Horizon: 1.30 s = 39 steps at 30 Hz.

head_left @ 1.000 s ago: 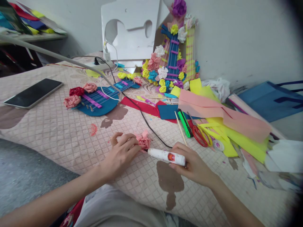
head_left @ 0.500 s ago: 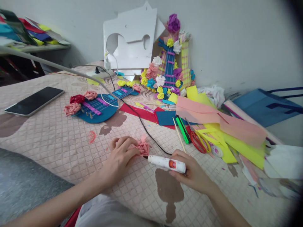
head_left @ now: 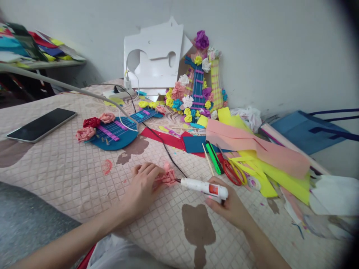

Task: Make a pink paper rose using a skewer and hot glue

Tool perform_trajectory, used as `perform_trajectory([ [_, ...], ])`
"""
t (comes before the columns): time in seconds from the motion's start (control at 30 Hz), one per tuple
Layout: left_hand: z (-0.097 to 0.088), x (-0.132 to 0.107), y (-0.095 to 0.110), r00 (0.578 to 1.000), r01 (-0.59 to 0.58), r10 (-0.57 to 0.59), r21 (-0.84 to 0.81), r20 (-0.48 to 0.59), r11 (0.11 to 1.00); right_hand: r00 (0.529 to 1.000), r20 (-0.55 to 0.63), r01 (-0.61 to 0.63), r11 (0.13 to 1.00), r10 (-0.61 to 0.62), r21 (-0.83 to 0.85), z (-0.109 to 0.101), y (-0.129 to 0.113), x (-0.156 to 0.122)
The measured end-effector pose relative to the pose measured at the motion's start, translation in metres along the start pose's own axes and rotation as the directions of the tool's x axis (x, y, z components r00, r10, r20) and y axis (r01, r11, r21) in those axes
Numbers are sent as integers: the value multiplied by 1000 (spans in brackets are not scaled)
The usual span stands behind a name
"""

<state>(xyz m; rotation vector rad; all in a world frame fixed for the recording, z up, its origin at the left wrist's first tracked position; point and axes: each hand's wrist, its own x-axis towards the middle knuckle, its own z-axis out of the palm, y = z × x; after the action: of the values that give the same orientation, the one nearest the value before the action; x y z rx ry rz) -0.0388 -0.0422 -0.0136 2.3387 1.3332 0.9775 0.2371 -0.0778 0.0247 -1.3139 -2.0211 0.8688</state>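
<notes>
My left hand [head_left: 143, 185] pinches a pink paper flower [head_left: 169, 176] against the quilted cover. My right hand [head_left: 228, 203] grips a white glue gun [head_left: 204, 186] whose nozzle touches the flower's right side. A black cord [head_left: 165, 147] runs from the glue gun towards the back. Beyond it lies a blue paper guitar [head_left: 117, 129] with pink and red flowers at its left end.
A phone [head_left: 42, 125] lies at the left. Red-handled scissors [head_left: 234, 172], a green cutter [head_left: 214, 157], a wooden stick and pink, yellow, red and blue sheets [head_left: 252, 144] spread at the right. Flower-covered paper guitars [head_left: 199, 86] and white cardboard lean on the wall. A blue bag [head_left: 311, 129] lies far right.
The view has tilted, so everything sits lower and slightly left in frame. The glue gun's nozzle stays at the flower, and my left fingers have shifted a little on it.
</notes>
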Motion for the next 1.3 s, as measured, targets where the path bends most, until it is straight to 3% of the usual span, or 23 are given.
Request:
perform_trajectory([
  [0.13,3,3,-1,1000,20,-20,-2,7,1000,985,-163,-59,998,53,-29,-3,5,12],
  [0.23,4,5,-2,999,41,-41,-11,1,999,965,-250,-97,993,77,-69,-7,4,38],
  [0.43,6,8,-5,999,48,-47,-43,6,998,921,-386,-132,975,53,-181,-11,13,125],
  [0.63,13,8,-12,998,55,-55,-60,-10,997,911,-411,-145,951,21,-273,1,39,218],
  [0.77,16,8,-14,997,77,-77,-52,-5,996,907,-422,-139,930,-18,-340,10,53,256],
  [0.9,16,8,-12,997,80,-81,-61,-8,995,919,-392,-125,921,-32,-370,17,69,266],
  [1.07,17,7,-13,996,92,-93,-85,-13,992,910,-410,-88,931,-70,-354,15,80,259],
  [1.2,19,7,-14,992,123,-122,-102,16,987,848,-513,-47,948,-129,-316,10,66,240],
  [1.3,20,8,-14,992,129,-128,-102,17,986,790,-583,10,955,-189,-296,16,41,202],
])
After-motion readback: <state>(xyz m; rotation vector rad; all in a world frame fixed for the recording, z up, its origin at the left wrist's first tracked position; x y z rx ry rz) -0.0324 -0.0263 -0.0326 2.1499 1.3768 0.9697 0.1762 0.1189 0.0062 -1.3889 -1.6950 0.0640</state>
